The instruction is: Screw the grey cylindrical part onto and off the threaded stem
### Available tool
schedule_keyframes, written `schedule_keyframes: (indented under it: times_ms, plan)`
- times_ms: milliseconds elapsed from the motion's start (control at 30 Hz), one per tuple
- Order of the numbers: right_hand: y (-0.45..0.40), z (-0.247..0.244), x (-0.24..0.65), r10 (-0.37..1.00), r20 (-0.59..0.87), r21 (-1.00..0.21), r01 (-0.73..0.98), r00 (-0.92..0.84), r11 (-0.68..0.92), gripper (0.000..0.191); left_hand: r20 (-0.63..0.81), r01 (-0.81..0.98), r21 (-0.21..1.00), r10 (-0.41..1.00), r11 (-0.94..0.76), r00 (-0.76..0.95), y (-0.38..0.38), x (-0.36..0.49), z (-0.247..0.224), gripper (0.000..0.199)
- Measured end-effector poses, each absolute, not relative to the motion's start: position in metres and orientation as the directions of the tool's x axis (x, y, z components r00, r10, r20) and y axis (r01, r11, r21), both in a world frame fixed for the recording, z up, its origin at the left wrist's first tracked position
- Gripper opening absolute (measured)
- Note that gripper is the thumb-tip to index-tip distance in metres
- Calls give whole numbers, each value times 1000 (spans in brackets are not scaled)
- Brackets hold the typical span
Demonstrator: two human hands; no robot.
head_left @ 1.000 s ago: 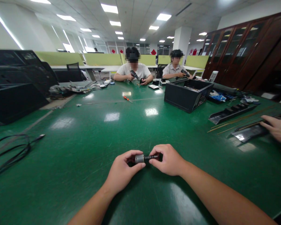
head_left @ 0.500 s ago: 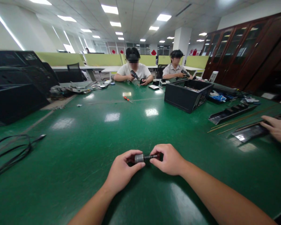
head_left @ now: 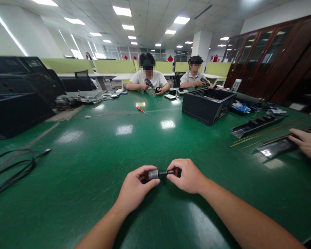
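Just above the green table, both my hands hold a small metal part in front of me. It looks like a motor: a silver cylinder (head_left: 153,174) with a thin dark shaft (head_left: 162,173) pointing right. My left hand (head_left: 134,188) is closed round the cylinder, thumb below and fingers above. At the shaft's far end, my right hand (head_left: 187,176) pinches the tip between thumb and forefinger. The fingers of that hand partly hide the tip, and I cannot make out the dark reddish bit behind them.
An orange screwdriver (head_left: 140,109) lies further off. A black computer case (head_left: 197,105) stands at back right, near black metal brackets (head_left: 256,126) and thin rods. Cables (head_left: 23,169) lie left. A co-worker's hand (head_left: 307,141) rests at the right edge; two people sit opposite with power drills.
The metal part and my left hand have shifted very slightly left. My right fingertips sit a touch further right along the shaft. Both hands keep their hold.
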State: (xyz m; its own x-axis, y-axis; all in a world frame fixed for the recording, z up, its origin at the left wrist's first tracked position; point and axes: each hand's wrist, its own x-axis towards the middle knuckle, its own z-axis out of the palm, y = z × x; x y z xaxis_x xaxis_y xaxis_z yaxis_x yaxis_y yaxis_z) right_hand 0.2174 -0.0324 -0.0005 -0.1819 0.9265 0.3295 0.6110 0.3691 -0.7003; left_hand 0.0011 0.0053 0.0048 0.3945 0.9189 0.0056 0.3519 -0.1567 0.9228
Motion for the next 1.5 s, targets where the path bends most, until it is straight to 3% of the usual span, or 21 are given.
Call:
schedule_keyframes:
  times_ms: [1067, 1500]
  plan:
    - [-31, -1, 218, 948, 295, -724, 619, -120, 304, 2, 1, 348, 927, 927, -141, 375, 11, -4, 6, 41]
    - [-30, -2, 218, 964, 254, -757, 606, -74, 246, 5, -13, 255, 965, 952, -69, 307, 18, -7, 0, 46]
